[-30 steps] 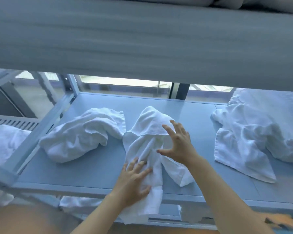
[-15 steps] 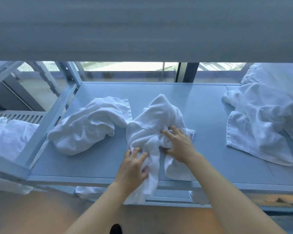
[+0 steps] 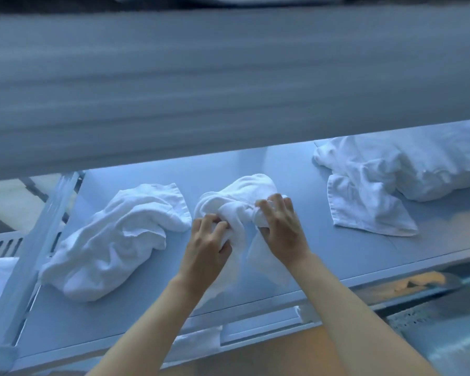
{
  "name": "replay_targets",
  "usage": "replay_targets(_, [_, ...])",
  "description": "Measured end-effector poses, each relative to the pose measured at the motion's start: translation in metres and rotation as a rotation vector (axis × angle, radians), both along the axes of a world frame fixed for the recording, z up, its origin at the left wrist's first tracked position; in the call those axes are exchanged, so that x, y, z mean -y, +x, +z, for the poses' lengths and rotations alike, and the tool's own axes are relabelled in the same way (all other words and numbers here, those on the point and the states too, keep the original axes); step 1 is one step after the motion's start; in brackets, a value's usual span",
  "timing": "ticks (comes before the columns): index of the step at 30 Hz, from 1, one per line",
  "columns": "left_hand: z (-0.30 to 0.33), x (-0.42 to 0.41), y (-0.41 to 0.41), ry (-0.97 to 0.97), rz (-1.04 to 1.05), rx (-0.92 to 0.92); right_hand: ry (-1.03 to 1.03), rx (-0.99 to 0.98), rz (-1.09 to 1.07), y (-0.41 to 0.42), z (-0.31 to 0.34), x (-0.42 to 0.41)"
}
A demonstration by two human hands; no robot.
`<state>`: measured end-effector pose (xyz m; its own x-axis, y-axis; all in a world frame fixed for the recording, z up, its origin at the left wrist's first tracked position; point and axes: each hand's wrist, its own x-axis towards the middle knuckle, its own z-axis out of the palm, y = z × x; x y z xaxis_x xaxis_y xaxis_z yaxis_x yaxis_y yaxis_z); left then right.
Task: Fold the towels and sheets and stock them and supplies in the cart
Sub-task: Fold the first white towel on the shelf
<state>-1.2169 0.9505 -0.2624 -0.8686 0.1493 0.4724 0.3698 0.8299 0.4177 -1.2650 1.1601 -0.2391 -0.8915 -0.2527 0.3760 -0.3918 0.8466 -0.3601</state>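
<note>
Both hands, left [image 3: 205, 241] and right [image 3: 281, 226], grip the bunched middle towel [image 3: 244, 195] at the shelf's [image 3: 296, 169] front edge; all 3 towels remain unfolded.

Pale grey cart shelf [image 3: 296, 169] carries three white cloth heaps: crumpled towel [image 3: 120, 240] at left, bunched towel [image 3: 239, 194] at centre, rumpled towels [image 3: 369, 191] at right, well apart from the others.

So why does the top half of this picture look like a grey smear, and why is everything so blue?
In the head view the upper shelf sits close to the lens and streaks with motion blur; the light casts blue on the lower shelf; both hands gripping the middle towel stay fairly sharp.
</note>
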Motion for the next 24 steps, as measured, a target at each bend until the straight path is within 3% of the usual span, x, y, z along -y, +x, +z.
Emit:
replay_targets(8, [0.071, 0.081, 0.000, -0.007, 0.087, -0.153, -0.066, -0.104, 0.041, 0.005, 0.053, 0.085])
replay_targets(16, [0.081, 0.203, 0.040, -0.031, 0.321, -0.178, -0.107, -0.179, 0.191, 0.007, 0.065, 0.224])
replay_targets(18, [0.071, 0.229, 0.051, -0.063, 0.362, -0.102, -0.088, -0.117, 0.205, 0.012, 0.053, 0.251])
replay_targets(22, [0.037, 0.271, 0.076, -0.149, 0.285, 0.309, 0.116, 0.171, 0.293, 0.030, 0.009, 0.279])
replay_targets(24, [0.023, 0.282, 0.089, -0.140, 0.277, 0.321, 0.155, 0.248, 0.344, 0.039, -0.006, 0.281])
